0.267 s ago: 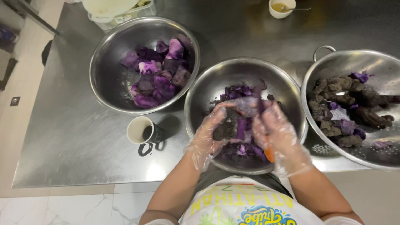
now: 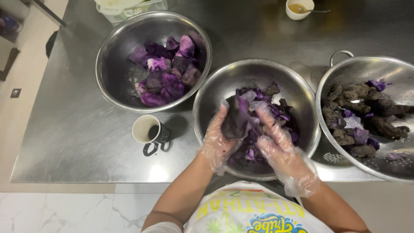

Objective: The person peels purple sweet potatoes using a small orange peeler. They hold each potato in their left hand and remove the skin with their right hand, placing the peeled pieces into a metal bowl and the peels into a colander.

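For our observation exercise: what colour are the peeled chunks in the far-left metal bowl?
Purple, some deep violet, some paler with whitish patches: the peeled chunks in the far-left bowl, seen in the head view.

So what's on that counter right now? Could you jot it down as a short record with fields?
Surface: steel counter
Left hand: in a clear plastic glove, holding a dark purple yam piece over the middle bowl
Right hand: gloved, fingers on the piece's skin
Middle bowl contents: purple peelings
Left bowl: peeled purple chunks
Colander, right: dark unpeeled pieces with some purple scraps
Mug: beside the middle bowl, dark drink inside
Small white cup: far edge, spoon in it
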